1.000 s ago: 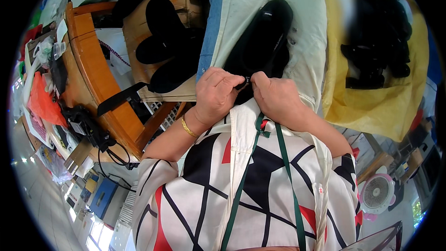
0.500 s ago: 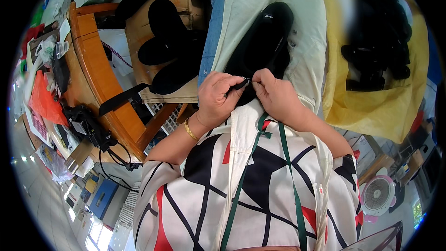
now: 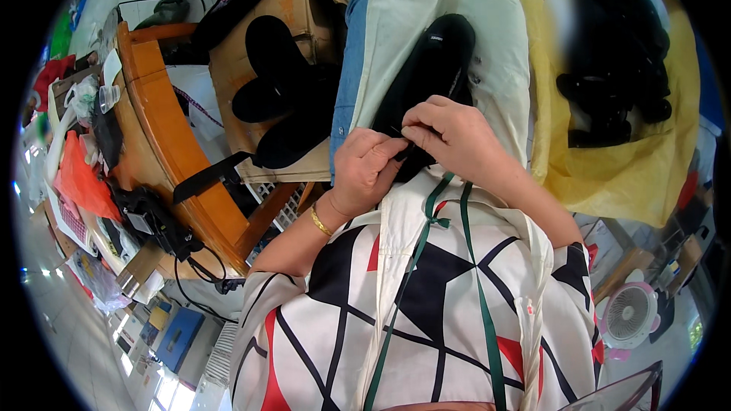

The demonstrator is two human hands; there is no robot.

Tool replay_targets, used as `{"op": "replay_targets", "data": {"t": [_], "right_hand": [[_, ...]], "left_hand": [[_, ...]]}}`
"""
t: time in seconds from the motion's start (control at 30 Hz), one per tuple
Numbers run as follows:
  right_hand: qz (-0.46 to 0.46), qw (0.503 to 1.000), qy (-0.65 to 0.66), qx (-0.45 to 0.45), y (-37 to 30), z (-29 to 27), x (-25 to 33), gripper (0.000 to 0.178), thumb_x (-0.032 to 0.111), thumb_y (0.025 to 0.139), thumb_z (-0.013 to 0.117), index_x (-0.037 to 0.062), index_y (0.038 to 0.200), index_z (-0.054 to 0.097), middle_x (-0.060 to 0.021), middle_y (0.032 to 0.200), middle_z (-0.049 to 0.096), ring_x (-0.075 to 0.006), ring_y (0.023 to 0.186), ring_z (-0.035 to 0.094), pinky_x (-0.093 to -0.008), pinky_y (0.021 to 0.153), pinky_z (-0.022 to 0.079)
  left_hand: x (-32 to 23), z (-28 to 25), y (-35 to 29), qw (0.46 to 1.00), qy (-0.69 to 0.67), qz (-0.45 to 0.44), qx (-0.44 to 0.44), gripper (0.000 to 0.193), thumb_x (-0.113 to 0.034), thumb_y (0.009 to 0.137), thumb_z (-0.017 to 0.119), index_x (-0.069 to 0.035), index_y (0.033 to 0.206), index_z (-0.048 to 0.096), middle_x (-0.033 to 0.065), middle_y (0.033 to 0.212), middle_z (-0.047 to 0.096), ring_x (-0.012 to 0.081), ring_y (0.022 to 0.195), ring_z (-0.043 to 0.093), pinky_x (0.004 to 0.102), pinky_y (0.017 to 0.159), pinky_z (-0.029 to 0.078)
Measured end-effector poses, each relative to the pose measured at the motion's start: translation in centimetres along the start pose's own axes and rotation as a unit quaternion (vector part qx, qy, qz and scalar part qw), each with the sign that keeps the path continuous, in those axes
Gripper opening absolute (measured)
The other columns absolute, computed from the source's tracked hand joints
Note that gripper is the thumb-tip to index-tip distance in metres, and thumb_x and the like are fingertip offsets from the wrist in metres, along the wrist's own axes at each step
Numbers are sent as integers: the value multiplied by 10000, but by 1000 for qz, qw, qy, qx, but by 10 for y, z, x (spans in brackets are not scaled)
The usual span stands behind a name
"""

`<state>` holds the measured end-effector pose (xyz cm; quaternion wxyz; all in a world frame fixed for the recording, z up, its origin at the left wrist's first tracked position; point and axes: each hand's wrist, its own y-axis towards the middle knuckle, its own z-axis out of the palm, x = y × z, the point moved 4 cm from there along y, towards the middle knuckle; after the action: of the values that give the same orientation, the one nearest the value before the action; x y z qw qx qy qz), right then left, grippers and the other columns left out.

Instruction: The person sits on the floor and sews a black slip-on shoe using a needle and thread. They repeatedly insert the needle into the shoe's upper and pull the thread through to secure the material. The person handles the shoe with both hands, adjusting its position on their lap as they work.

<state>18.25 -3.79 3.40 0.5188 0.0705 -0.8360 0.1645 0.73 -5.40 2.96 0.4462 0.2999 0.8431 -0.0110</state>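
Note:
A black shoe [image 3: 440, 57] lies lengthwise on the white apron cloth [image 3: 499, 15] over my lap, with a small light mark near its far end. At its near end my left hand [image 3: 364, 167] is closed in a pinch, thumb and finger pressed together beside a small dark bit. My right hand [image 3: 449, 131] meets it from the other side, thumb and fingertips also pinched and partly covering the shoe. What lies between the fingers is too small and dark to name. A gold bracelet [image 3: 320, 221] circles my left wrist.
More black shoes [image 3: 276, 49] lie on a cardboard box [image 3: 304, 0] to the left. Beside it stands a wooden chair [image 3: 164, 106]. On the right, a yellow sheet [image 3: 624, 190] holds a heap of black shoes [image 3: 620, 76]. A pink-rimmed fan [image 3: 630, 312] stands at lower right.
My right hand has moved slightly up and left over the shoe, its back now turned more to view. The small dark piece with a shiny tip between my hands is mostly hidden now.

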Motion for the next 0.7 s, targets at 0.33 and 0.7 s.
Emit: {"op": "replay_targets", "data": {"t": [0.33, 0.7], "right_hand": [[-11, 996, -11, 90, 18, 9, -12, 190, 221, 867, 669, 41, 909, 715, -115, 849, 676, -323, 782, 659, -410, 700, 524], [-58, 944, -118, 303, 43, 8, -5, 225, 218, 879, 593, 17, 876, 693, -148, 866, 700, -343, 815, 665, -426, 747, 524]], "left_hand": [[-2, 0, -3, 995, 67, 74, -2, 393, 38, 605, 743, -84, 977, 715, 29, 882, 622, 230, 801, 579, 364, 690, 461], [-11, 2, -5, 971, 189, 148, -11, 366, -90, 634, 750, -146, 996, 753, -32, 930, 552, 185, 909, 497, 359, 796, 370]]}}
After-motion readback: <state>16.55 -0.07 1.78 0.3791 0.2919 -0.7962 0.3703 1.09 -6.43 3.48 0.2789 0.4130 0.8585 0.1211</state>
